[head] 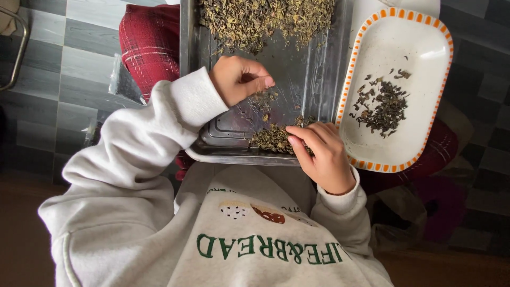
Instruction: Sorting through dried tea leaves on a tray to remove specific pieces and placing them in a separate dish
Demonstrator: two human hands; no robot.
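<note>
Head view, two hands over one metal tray (313, 79), left hand (239, 79) grip pinched, contents unclear, right hand (321, 151) loosely open on dried leaves (273, 139), one white dish (414, 37)

We find no labels, signs or screens here. The only package-like thing is a crumpled clear plastic bag (121, 81) lying on the grey tiled floor (48, 79) at the left of the frame — see-through, with pale glints along its folds — just beside the red plaid cloth (151, 48). Whether it holds anything, we cannot tell.
</note>
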